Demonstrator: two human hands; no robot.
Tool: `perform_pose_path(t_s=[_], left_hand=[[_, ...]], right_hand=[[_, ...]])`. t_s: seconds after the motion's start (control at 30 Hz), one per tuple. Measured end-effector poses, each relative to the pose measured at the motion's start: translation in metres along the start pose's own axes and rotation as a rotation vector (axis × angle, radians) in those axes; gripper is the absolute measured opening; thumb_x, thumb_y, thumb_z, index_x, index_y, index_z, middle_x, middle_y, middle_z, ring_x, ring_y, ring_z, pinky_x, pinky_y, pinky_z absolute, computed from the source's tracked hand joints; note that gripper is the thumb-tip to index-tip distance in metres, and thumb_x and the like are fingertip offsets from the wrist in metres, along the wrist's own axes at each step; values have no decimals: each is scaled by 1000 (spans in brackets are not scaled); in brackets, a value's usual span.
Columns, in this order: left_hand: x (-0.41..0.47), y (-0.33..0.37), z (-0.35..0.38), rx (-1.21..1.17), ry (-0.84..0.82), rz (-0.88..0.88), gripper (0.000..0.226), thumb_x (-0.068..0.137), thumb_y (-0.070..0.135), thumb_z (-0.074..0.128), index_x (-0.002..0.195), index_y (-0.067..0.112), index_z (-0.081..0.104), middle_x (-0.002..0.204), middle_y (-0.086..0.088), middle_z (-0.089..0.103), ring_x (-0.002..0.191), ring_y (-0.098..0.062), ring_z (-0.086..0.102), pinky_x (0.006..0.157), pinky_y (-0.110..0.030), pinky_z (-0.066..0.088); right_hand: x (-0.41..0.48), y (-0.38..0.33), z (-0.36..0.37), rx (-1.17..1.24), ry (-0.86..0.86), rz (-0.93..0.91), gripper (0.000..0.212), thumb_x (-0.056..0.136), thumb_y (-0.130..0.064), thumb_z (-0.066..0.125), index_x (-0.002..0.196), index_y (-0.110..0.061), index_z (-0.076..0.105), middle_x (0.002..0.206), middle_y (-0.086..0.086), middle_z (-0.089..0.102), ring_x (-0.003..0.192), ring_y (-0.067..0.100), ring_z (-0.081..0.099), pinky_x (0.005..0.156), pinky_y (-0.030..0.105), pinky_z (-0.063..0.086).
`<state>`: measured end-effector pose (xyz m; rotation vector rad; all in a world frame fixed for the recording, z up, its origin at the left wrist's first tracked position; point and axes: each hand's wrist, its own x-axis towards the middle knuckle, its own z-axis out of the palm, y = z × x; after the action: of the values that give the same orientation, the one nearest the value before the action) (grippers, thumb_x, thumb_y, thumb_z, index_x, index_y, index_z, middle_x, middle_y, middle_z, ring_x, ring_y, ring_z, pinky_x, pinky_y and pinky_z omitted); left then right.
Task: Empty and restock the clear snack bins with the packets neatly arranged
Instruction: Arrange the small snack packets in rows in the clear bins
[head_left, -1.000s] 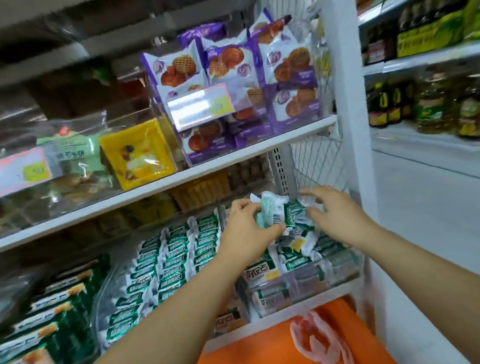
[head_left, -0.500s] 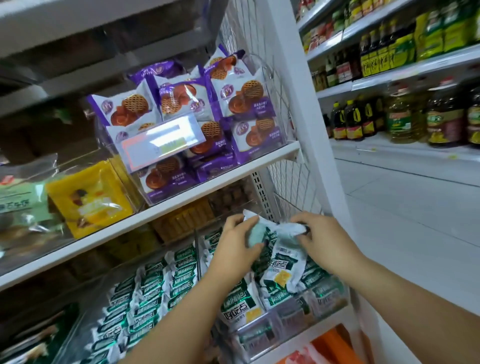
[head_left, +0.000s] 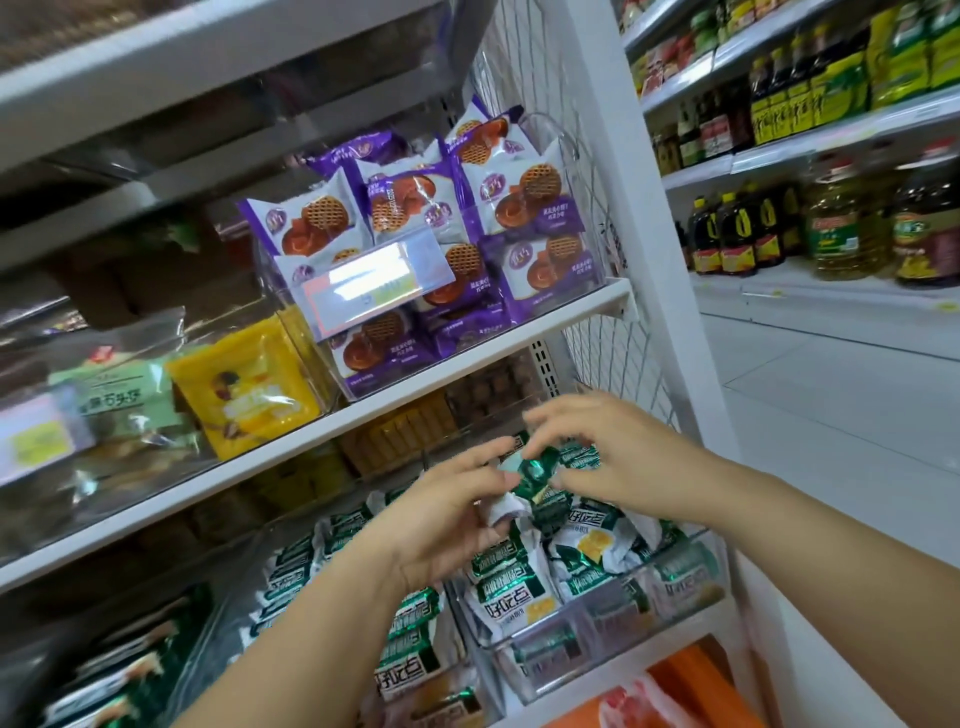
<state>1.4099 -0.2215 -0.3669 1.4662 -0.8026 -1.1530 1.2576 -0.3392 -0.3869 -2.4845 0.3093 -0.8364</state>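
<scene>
Head view of shop shelving, partly motion-blurred. Centre of frame: left hand (head_left: 441, 525) and right hand (head_left: 618, 462) meeting over one green packet (head_left: 535, 475), held just above the bin (head_left: 597, 642) at lower right. Left hand: fingers reaching rightward, thumb underneath, pinching the crumpled white end of the packet. Right hand: index finger arched high and apart from the wrapper, thumb tip against the packet's right end; grip or mere touch not distinguishable through the blur. Bare forearms (head_left: 291, 639) entering from the bottom edge and lower right. Inside the bin, beneath both hands: loose packets (head_left: 514, 592), green and white, tilted and overlapping in no order, some pressed against the clear front wall. Just beside it, lower centre: rows (head_left: 306, 561) of like packets standing on edge, tightly packed. Upper centre, on the shelf (head_left: 431, 382) above: upper bin (head_left: 563, 145) heaped with purple packets (head_left: 322, 218), a label (head_left: 374, 283) fixed across its front. Left of that, a yellow packet (head_left: 249, 387) behind clear plastic. Left edge: pale green packs (head_left: 124, 400) in another clear container, blurred. Right of the bins: white wire mesh (head_left: 597, 332) closing the shelf end. Far right, across the aisle: bottles (head_left: 841, 228) ranged on other shelves. Bottom right, below the lowest board: an orange object (head_left: 696, 680), kind unclear.
</scene>
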Motion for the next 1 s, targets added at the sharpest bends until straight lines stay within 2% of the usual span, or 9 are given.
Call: perform_pose_path(t_s=[0.17, 0.23, 0.37, 0.43, 0.57, 0.7, 0.8, 0.9, 1.0], left_hand=[[-16, 10, -4, -116, -123, -90, 49, 79, 9, 66, 127, 6, 59, 110, -20, 60, 64, -13, 64, 53, -17, 52], [-21, 12, -1, -62, -134, -128, 43, 77, 29, 72, 113, 6, 67, 109, -19, 63, 77, -17, 67, 57, -19, 54], [-27, 13, 2, 238, 32, -51, 61, 73, 67, 47, 106, 20, 68, 101, 0, 71, 98, -16, 63, 87, -34, 50], [-28, 12, 4, 366, 88, 96, 55, 74, 62, 53, 111, 25, 67, 102, 1, 72, 96, -16, 64, 88, -34, 49], [-26, 5, 6, 556, 171, 289, 20, 85, 21, 69, 106, 22, 67, 76, 3, 67, 63, -11, 56, 68, -26, 48], [-20, -3, 4, 201, 256, 315, 14, 87, 12, 66, 99, 12, 60, 84, -7, 67, 72, -14, 64, 77, -30, 55], [-20, -8, 8, -1, 232, 346, 19, 87, 7, 63, 103, 10, 52, 96, -10, 71, 80, -17, 69, 78, -29, 58], [-22, -12, 1, 166, 241, 341, 19, 86, 11, 66, 102, 13, 57, 94, -5, 71, 83, -15, 68, 84, -33, 53], [-27, -18, -17, 637, 334, 356, 18, 84, 21, 71, 100, 23, 62, 98, 4, 71, 87, -10, 67, 82, -27, 51]], right_hand=[[-1, -10, -1, 104, -20, 2, 36, 76, -27, 76, 109, -39, 66, 112, -25, 61, 100, -8, 52, 84, 8, 39], [-1, -12, -1, 151, -12, 27, 28, 75, -30, 78, 102, -35, 70, 91, -23, 68, 83, -6, 57, 70, 10, 43], [-3, -8, -6, 194, -65, 132, 19, 78, -38, 75, 92, -25, 73, 58, -17, 62, 49, 0, 49, 47, 14, 34], [-5, -6, -5, 193, -114, 175, 19, 78, -38, 74, 89, -23, 71, 57, -11, 62, 47, 0, 49, 46, 17, 35], [-6, -8, -2, 278, -93, 235, 25, 77, -39, 75, 95, -26, 63, 68, -13, 63, 51, -3, 53, 52, 15, 39], [-2, -10, 3, 630, 75, 384, 38, 77, -33, 75, 107, -26, 52, 84, -6, 71, 72, 1, 67, 65, 22, 54], [0, -15, 13, 870, 30, 446, 39, 76, -19, 77, 107, -18, 53, 92, 0, 72, 87, 13, 70, 77, 35, 59], [1, -16, 22, 885, 54, 431, 29, 78, -8, 75, 100, -14, 56, 91, 5, 72, 90, 23, 70, 83, 44, 57], [0, -13, 25, 794, 23, 387, 29, 81, -1, 69, 102, -19, 61, 98, 1, 67, 89, 23, 70, 80, 43, 58]])
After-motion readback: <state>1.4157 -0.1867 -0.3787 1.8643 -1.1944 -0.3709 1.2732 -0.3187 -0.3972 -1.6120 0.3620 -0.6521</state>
